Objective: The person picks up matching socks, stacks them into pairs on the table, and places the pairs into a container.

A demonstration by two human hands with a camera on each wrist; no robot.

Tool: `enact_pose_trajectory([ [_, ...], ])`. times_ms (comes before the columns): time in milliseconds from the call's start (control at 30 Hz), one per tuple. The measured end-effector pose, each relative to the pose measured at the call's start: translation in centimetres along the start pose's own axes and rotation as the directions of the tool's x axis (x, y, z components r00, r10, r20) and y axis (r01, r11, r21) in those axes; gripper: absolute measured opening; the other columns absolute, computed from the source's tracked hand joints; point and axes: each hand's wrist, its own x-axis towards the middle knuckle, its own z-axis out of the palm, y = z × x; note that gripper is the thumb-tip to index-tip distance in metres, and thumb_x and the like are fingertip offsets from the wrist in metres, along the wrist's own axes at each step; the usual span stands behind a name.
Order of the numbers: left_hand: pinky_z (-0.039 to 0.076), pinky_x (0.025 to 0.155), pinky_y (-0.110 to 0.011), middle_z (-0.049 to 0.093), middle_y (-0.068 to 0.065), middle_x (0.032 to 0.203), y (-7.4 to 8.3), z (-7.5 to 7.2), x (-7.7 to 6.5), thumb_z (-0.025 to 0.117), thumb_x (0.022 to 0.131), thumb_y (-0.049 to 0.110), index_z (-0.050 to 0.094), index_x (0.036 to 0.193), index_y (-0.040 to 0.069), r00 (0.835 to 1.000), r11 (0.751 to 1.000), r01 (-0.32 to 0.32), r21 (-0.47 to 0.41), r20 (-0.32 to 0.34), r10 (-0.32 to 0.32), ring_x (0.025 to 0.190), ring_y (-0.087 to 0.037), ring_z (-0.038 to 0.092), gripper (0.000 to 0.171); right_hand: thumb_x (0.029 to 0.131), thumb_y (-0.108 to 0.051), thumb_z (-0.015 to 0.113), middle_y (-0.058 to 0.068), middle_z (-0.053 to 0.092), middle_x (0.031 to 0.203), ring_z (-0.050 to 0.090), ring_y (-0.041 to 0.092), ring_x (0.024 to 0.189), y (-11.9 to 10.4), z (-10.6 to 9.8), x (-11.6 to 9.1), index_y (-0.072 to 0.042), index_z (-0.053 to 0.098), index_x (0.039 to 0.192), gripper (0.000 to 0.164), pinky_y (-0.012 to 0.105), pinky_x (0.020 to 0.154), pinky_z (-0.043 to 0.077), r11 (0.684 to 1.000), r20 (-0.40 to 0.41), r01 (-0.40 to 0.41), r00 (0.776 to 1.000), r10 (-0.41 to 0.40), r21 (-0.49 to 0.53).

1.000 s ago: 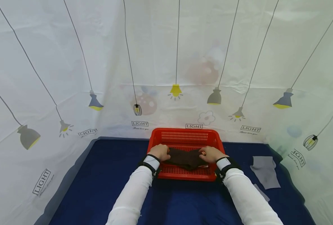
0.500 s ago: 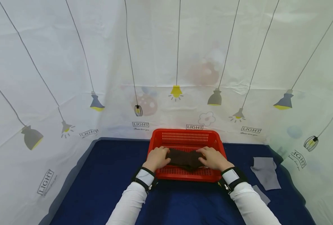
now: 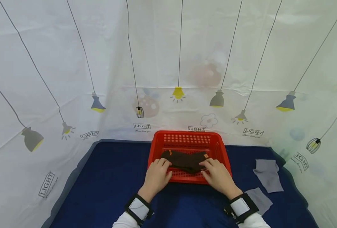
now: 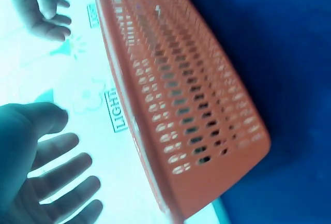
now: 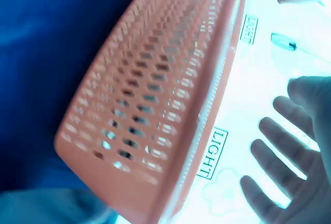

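A red perforated plastic basket point(image 3: 185, 144) stands on the dark blue cloth in the head view. Inside it lies a dark brown folded cloth item point(image 3: 187, 161), spread sideways, with a small orange mark near each end. My left hand point(image 3: 157, 174) is over the basket's front left, fingers apart and holding nothing. Over the front right is my right hand point(image 3: 218, 174), also with nothing in it. In the left wrist view the loose fingers of the left hand point(image 4: 57, 172) show above the basket rim point(image 4: 129, 110); the right wrist view shows the right hand point(image 5: 289, 157) likewise.
Two flat grey cloth pieces point(image 3: 268, 175) lie on the dark blue covering point(image 3: 114, 177) at the right, the nearer one partly behind the right wrist. A white sheet point(image 3: 168, 63) printed with lamps hangs close behind the basket and along both sides.
Both hands have let go of the brown cloth item and drawn back toward the person, fingers loosening and spreading. The cloth stays in the basket, its orange marks now uncovered.
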Motion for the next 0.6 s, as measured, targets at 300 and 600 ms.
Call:
enact_pose_trajectory([
  [300,0.044,0.067,-0.031,0.058,0.003,0.092,1.5,0.0,-4.4,0.074,0.072,0.024,0.065,0.09,0.018,0.999,0.999,-0.013,-0.048,-0.051,0.01,0.08,-0.015,0.054,0.021,0.074,-0.021,0.074,-0.005,0.055,0.089,0.053,0.015,0.079,-2.5,0.4,-3.4,-0.02,0.063,0.093,0.022,0.031,0.065,0.041,0.999,-0.072,-0.027,0.997,0.026,-0.018],
  [600,0.04,0.062,-0.028,0.055,0.005,0.087,2.2,0.8,-8.1,0.076,0.069,0.023,0.064,0.087,0.018,0.999,0.996,0.032,-0.088,-0.014,-0.033,0.077,-0.015,0.051,0.022,0.069,-0.022,0.078,-0.009,0.054,0.089,0.052,0.011,0.08,-3.7,1.8,-6.5,-0.023,0.063,0.093,0.028,0.032,0.065,0.042,0.999,-0.038,-0.053,0.998,0.052,-0.004],
])
